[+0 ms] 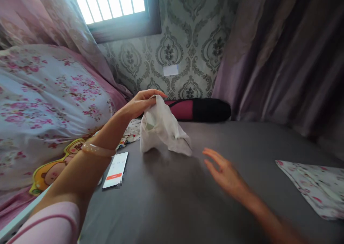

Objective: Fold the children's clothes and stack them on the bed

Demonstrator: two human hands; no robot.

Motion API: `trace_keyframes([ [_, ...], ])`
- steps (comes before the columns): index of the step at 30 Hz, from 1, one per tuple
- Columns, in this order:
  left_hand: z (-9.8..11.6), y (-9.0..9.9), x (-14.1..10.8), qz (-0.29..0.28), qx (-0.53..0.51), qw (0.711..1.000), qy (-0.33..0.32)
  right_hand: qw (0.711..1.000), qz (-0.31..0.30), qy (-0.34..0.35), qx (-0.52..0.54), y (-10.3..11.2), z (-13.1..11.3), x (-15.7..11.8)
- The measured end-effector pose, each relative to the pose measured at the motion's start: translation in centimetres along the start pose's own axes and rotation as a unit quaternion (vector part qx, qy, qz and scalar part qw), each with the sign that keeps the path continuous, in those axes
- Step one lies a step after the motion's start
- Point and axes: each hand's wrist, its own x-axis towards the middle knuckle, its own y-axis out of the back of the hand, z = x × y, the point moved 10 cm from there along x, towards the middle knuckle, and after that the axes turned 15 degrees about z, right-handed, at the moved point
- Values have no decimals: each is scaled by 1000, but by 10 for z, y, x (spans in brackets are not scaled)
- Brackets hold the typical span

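Observation:
My left hand [143,101] pinches a white cloth garment [168,131] by its upper edge. The garment hangs bunched, its lower end at or just above the grey bed surface [166,204]; its exact kind is hard to make out. To the right of it, my right hand [224,170] is held over the surface with fingers apart and nothing in them, slightly blurred. A bangle circles my left wrist. Below my left forearm lies a phone [116,170] with a lit white screen and an orange button.
A folded floral cloth [317,190] lies at the right. Against the wall rests a pink and black long bag [199,110]. Floral bedding [53,93] and a yellow cartoon cushion [51,170] are on the left. Purple curtains [268,57] hang at the right.

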Motion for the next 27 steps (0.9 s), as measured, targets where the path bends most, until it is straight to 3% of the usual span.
trace_keyframes([
  [2,18,-21,-12,-40,-6,999,-21,996,78,2,47,31,-33,29],
  [3,25,-30,-18,-54,-11,998,-31,994,88,-4,72,39,-48,38],
  [5,33,-47,-31,-77,-18,996,-45,987,52,-14,149,40,-73,48],
  [7,35,-64,-43,-101,-20,993,-50,970,-19,-37,241,28,-88,44],
  [11,26,-87,-61,-131,-19,990,-43,927,-139,-102,332,-1,-82,21],
  [14,7,-94,-65,-139,-28,989,-31,930,-153,-137,306,-3,-58,12],
  [17,-19,-101,-68,-154,-42,987,-15,957,-95,-118,249,24,-45,20],
  [20,-35,-115,-75,-190,-82,978,-9,979,-39,-93,178,62,-51,30],
  [24,-24,-140,-88,-235,-140,962,-8,990,-3,-87,108,103,-68,33],
  [27,-9,-157,-97,-233,-158,960,0,993,27,-91,73,124,-65,27],
])
